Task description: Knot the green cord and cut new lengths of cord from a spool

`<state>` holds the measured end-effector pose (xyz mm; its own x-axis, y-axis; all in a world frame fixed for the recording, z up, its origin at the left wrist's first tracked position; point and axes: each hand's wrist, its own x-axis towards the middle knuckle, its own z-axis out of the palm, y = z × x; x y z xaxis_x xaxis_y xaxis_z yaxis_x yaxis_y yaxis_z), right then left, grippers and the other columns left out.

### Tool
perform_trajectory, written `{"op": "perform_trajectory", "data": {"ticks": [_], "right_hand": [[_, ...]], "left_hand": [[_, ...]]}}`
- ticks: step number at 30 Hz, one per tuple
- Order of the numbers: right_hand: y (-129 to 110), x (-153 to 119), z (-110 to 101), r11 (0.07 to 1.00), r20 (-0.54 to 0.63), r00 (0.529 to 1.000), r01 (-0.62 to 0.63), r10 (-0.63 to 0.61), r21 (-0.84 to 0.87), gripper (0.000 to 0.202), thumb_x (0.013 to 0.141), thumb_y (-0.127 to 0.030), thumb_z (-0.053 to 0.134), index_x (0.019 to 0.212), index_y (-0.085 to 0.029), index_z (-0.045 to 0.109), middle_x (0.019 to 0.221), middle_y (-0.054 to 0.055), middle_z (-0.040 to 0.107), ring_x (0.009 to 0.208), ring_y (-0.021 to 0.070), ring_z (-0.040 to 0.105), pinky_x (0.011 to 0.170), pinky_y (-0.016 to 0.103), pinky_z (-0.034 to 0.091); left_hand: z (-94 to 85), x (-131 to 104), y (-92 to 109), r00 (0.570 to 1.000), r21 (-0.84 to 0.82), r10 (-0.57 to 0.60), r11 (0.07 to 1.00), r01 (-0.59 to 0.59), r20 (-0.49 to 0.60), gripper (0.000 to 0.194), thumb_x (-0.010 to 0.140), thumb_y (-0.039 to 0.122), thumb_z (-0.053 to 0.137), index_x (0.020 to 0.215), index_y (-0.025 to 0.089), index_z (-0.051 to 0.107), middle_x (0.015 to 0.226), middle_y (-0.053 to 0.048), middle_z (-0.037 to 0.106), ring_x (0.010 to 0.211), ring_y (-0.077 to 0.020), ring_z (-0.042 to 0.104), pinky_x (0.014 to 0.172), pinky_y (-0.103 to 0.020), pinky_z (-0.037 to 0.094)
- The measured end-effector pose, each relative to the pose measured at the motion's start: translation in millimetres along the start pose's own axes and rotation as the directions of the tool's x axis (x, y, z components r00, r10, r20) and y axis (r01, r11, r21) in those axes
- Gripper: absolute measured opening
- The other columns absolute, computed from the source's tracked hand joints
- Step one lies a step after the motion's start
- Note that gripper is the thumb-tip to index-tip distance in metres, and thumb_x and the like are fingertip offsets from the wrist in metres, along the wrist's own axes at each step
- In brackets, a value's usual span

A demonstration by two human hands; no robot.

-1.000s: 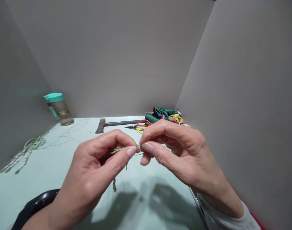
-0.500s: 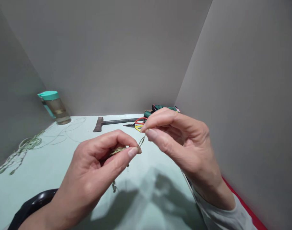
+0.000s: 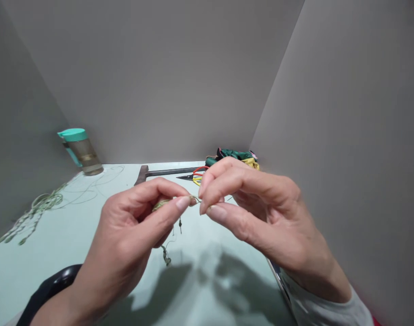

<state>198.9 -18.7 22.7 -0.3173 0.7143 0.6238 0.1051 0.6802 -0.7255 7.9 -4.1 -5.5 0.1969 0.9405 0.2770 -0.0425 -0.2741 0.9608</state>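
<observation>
My left hand (image 3: 142, 217) is closed round a small bundle of thin olive-green cord (image 3: 161, 204), pinching one strand between thumb and forefinger. A short loop of that cord bridges the small gap to my right hand (image 3: 250, 208), whose thumb and fingertips pinch its other end. Below my left hand dangle loose ends, with a small dark knot or bead (image 3: 180, 224) on one and a knotted, curled tail (image 3: 166, 258) on another. Most of the bundle is hidden inside my left palm. Both hands are held above the pale green tabletop (image 3: 200, 294).
At the back left stands a clear bottle with a turquoise lid (image 3: 86, 156). A heap of knotted green cords (image 3: 40, 208) lies at left. Behind my hands are a hammer-like tool (image 3: 169, 172), scissors with red and yellow handles (image 3: 188, 177) and dark green cloth (image 3: 235, 155). Grey walls enclose the table.
The cord loop has gone from slanting upward to nearly level. My right fingertips have moved lower and closed in on it, and the hanging ends have swung slightly.
</observation>
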Motion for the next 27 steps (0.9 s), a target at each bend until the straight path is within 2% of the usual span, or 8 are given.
{"op": "perform_trajectory", "data": {"ticks": [5,12,18,21,24,27], "right_hand": [[-10,6,7,0.999,-0.035,0.999,0.002,-0.004,-0.049,0.015,0.092,-0.014,0.070,0.082,-0.025,0.070,0.088,-0.001,0.072,0.092,0.0170,0.066,0.083,0.033,0.055],[-18,13,8,0.991,-0.062,0.994,-0.096,0.090,-0.095,0.017,0.095,-0.015,0.066,0.080,-0.024,0.066,0.084,-0.001,0.072,0.082,0.0152,0.066,0.074,0.029,0.057],[-17,14,11,0.993,-0.138,0.985,-0.106,0.100,-0.041,0.014,0.094,-0.016,0.068,0.081,-0.021,0.069,0.080,-0.004,0.068,0.072,0.0087,0.064,0.065,0.021,0.055],[-15,14,16,0.996,-0.169,0.982,-0.084,0.079,-0.022,0.014,0.094,-0.015,0.070,0.081,-0.021,0.070,0.080,-0.003,0.069,0.073,0.0096,0.065,0.064,0.021,0.055],[-13,13,21,0.997,-0.161,0.985,-0.063,0.056,-0.036,0.013,0.093,-0.016,0.070,0.081,-0.021,0.070,0.081,-0.003,0.070,0.076,0.0112,0.066,0.068,0.023,0.056],[-12,13,23,0.995,-0.139,0.989,-0.066,0.055,-0.079,0.010,0.094,-0.016,0.068,0.088,-0.021,0.073,0.085,-0.003,0.073,0.079,0.0109,0.067,0.073,0.024,0.056]], "left_hand": [[-3.0,-3,-2,0.991,0.150,0.066,0.985,-0.084,0.120,0.019,0.092,0.042,0.072,0.080,0.027,0.078,0.061,0.003,0.049,0.054,-0.0104,0.033,0.046,-0.023,0.029],[-5.6,-6,6,0.986,0.281,0.098,0.950,-0.133,0.136,0.020,0.093,0.034,0.068,0.075,0.026,0.075,0.058,0.004,0.052,0.051,-0.0099,0.038,0.046,-0.022,0.032],[-5.2,-6,9,0.978,0.305,0.120,0.937,-0.169,0.172,0.023,0.093,0.034,0.068,0.072,0.026,0.073,0.056,0.005,0.053,0.049,-0.0092,0.039,0.045,-0.022,0.030],[-7.1,-8,9,0.975,0.315,0.122,0.933,-0.176,0.185,0.024,0.093,0.034,0.068,0.071,0.026,0.073,0.056,0.004,0.054,0.049,-0.0095,0.039,0.045,-0.023,0.029],[-9.4,-9,5,0.976,0.281,0.093,0.948,-0.147,0.198,0.026,0.093,0.034,0.068,0.069,0.025,0.072,0.055,0.004,0.049,0.049,-0.0097,0.036,0.044,-0.023,0.028],[-10.2,-7,0,0.976,0.203,0.032,0.976,-0.076,0.215,0.027,0.093,0.041,0.070,0.071,0.025,0.073,0.057,0.003,0.047,0.051,-0.0104,0.034,0.044,-0.023,0.027]]}}
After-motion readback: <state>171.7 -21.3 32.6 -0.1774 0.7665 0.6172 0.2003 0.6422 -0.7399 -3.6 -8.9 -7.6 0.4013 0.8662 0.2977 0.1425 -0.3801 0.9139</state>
